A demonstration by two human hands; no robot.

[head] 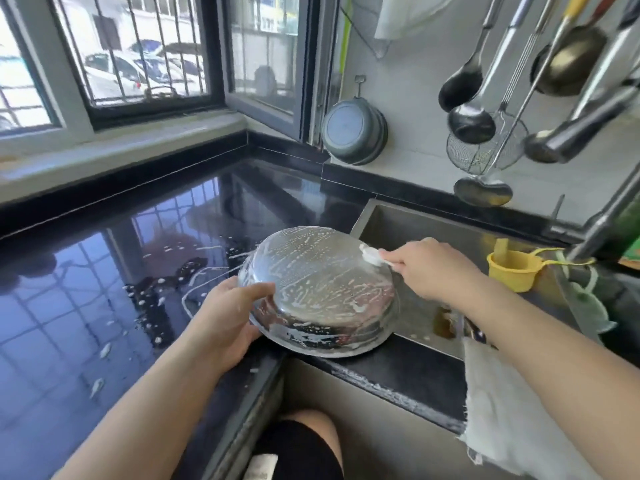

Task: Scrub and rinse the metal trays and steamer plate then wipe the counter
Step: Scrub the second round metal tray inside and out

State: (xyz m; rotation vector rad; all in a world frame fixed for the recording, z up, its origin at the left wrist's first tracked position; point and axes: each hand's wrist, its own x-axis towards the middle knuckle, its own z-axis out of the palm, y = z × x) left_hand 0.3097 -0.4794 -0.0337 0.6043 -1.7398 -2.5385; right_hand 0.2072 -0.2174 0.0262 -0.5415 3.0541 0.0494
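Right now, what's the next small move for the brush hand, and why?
Probably sweep the white brush back across the upturned metal tray toward the left hand gripping its rim. The right hand holds the brush at the far edge, and suds streak the whole tray.

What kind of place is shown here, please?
Most likely a home kitchen: a steel sink set in a black counter, ladles hanging on the wall, and a soapy metal tray under scrubbing.
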